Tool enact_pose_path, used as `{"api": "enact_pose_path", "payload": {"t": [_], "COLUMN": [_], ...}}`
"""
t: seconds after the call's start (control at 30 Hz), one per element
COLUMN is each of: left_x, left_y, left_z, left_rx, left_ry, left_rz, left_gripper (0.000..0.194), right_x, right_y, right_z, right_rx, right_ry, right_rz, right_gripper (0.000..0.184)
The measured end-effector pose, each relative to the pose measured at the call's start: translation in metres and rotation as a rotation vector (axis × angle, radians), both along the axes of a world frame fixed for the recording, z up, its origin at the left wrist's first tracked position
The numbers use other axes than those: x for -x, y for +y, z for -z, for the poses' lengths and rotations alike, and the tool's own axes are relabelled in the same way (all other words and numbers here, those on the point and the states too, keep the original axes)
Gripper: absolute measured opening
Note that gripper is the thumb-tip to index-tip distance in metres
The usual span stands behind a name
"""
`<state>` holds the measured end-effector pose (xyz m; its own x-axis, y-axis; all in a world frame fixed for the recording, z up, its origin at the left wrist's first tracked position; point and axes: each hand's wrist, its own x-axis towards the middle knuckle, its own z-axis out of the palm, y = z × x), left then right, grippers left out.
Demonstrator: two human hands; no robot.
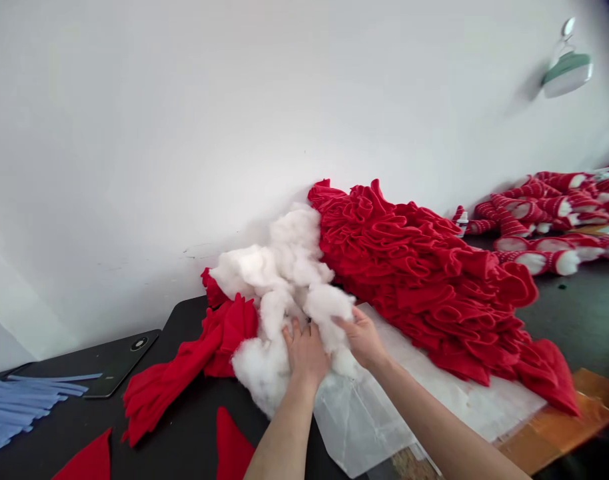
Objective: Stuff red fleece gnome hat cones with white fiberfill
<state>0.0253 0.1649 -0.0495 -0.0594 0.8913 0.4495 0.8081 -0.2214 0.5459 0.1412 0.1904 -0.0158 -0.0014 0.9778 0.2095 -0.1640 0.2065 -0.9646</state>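
Note:
A heap of white fluffy stuffing [254, 270] lies in front of me, spreading from the wall toward my wrists. My left hand [307, 355] rests on it with the fingers stretched and apart, the tips partly sunk into the fluff. At the heap's right side, my right hand [363, 337] has thumb and fingers closed on a tuft of stuffing [329, 305]. Red fabric pieces [199, 353] lie folded to the left of the heap. On the right rises a large pile of red fabric pieces [414, 267], touching the stuffing.
A clear plastic sheet [359, 420] and brown cardboard [559, 427] lie beneath the red pile. To the left are a dark flat device [119, 363] and blue strips [24, 407]. Striped stuffed pieces [529, 207] and a small bottle [462, 223] stand farther right. The wall [209, 120] bounds the back.

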Motion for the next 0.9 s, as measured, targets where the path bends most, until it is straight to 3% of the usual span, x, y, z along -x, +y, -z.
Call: {"api": "enact_pose_path", "payload": {"t": [0.13, 0.27, 0.37, 0.47, 0.57, 0.67, 0.8, 0.9], "left_x": [0.004, 0.008, -0.005, -0.035, -0.068, -0.083, -0.067, -0.046], "left_y": [-0.002, -0.008, -0.017, -0.027, -0.031, -0.026, -0.017, -0.011], "left_z": [-0.002, -0.020, -0.045, -0.067, -0.073, -0.063, -0.053, -0.062], "left_rx": [0.015, 0.031, -0.014, -0.106, -0.080, 0.005, 0.058, 0.042], "left_ry": [0.064, 0.111, 0.109, -0.005, -0.111, -0.131, -0.176, -0.274], "left_rz": [0.005, -0.024, 0.010, 0.241, 0.369, 0.353, 0.247, 0.115], "left_gripper": [0.038, 0.049, 0.083, 0.105, 0.083, 0.054, 0.024, 0.037], "right_x": [-0.054, -0.102, -0.110, -0.092, -0.070, -0.071, -0.114, -0.151], "right_y": [-0.002, -0.012, -0.026, -0.043, -0.056, -0.056, -0.047, -0.050], "right_z": [-0.035, -0.058, -0.052, -0.035, -0.021, -0.018, -0.035, -0.047], "right_rx": [0.008, 0.014, 0.053, 0.086, 0.031, -0.026, -0.074, -0.077], "right_ry": [0.230, 0.401, 0.459, 0.419, 0.319, 0.287, 0.344, 0.366], "right_rz": [0.072, 0.104, 0.079, -0.030, -0.086, 0.034, 0.252, 0.268], "right_gripper": [0.047, 0.043, 0.044, 0.045, 0.041, 0.033, 0.033, 0.040]}}
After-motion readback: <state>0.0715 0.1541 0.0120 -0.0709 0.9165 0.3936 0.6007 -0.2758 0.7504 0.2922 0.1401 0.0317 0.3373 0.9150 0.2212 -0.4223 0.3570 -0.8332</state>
